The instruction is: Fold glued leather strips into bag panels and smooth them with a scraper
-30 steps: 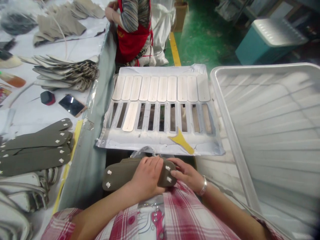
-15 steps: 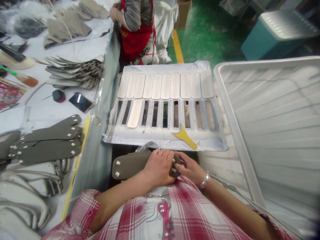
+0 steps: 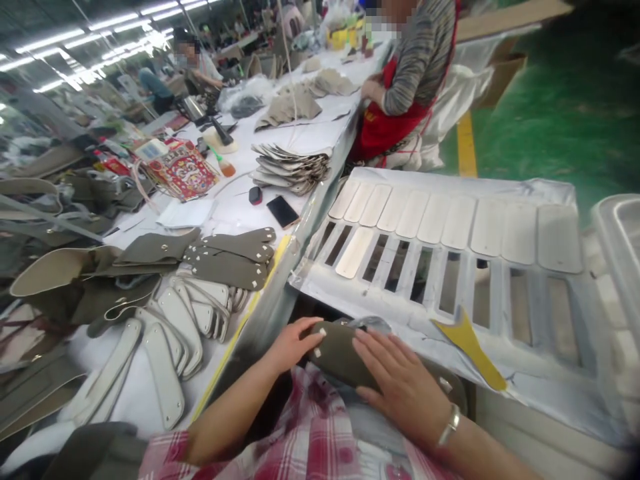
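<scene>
Across my lap lies a long olive-green panel (image 3: 336, 352) with rounded ends and small white tabs near them. My left hand (image 3: 295, 343) is at its left end, thumb and fingers closed around the edge beside the white tabs. Flat over the middle and right of the panel rests my right hand (image 3: 405, 380), its fingers stretched out. Part of the panel is hidden under that palm. Just beyond my hands stands a covered rack (image 3: 400, 333) with rectangular slots. Pale rounded strips (image 3: 435, 213) fill its back row, and one more pale strip (image 3: 354, 252) lies in the front row.
A yellow forked tool (image 3: 470, 347) lies on the rack's near edge. On the left table are similar olive panels (image 3: 230, 260), white straps (image 3: 165, 373), a phone (image 3: 283, 211) and a stack of straps (image 3: 290, 167). A co-worker in a red apron (image 3: 385, 127) stands beyond; a plastic bin (image 3: 620, 227) is right.
The view has swung left and up. My left hand has shifted to the panel's left end, while my right hand has moved from its right end to lie flat on top.
</scene>
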Action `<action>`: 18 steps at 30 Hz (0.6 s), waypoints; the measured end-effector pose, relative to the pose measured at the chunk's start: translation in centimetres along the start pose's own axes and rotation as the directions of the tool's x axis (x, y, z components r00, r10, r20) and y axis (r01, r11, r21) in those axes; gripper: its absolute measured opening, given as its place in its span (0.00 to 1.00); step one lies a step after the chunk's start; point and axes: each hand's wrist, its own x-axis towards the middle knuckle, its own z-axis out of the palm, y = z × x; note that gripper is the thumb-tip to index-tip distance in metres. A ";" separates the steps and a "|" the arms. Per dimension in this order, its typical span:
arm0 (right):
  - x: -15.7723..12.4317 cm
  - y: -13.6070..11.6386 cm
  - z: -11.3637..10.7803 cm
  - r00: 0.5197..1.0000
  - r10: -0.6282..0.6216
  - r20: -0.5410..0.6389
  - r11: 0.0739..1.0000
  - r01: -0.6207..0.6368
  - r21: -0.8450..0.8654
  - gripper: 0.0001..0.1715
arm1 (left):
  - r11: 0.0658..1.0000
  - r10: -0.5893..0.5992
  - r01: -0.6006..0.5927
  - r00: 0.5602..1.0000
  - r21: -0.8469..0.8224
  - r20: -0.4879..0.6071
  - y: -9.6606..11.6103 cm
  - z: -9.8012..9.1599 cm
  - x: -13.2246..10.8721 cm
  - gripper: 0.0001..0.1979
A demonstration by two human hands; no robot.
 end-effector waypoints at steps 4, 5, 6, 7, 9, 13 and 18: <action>3.9 -1.7 2.6 0.997 -0.054 0.053 0.995 0.049 0.087 0.34 | 0.981 0.025 -0.021 1.000 -0.190 0.020 -0.8 0.6 0.4 0.19; 4.4 -1.9 3.0 0.997 -0.022 0.072 0.994 0.014 0.107 0.37 | 0.971 0.024 -0.013 0.999 -0.239 0.043 -1.0 0.7 0.4 0.20; 4.9 -2.1 3.2 0.995 0.019 0.098 0.991 -0.032 0.127 0.41 | 0.960 0.023 -0.002 0.997 -0.280 0.070 -1.2 0.6 0.4 0.21; 5.4 -2.3 3.4 0.989 0.064 0.132 0.986 -0.084 0.145 0.45 | 0.950 0.019 0.011 0.995 -0.313 0.094 -1.4 0.5 0.5 0.22; 6.4 -2.9 3.6 0.967 0.148 0.207 0.967 -0.185 0.172 0.50 | 0.935 0.014 0.030 0.992 -0.354 0.122 -1.8 0.3 0.6 0.24; 8.2 -3.8 3.9 0.923 0.252 0.291 0.924 -0.319 0.211 0.39 | 0.909 0.028 0.037 0.988 -0.415 0.150 -2.3 -0.3 0.9 0.25; 8.8 -4.1 3.9 0.924 0.259 0.280 0.918 -0.326 0.224 0.32 | 0.874 0.057 0.041 0.981 -0.484 0.185 -2.3 -0.9 0.9 0.25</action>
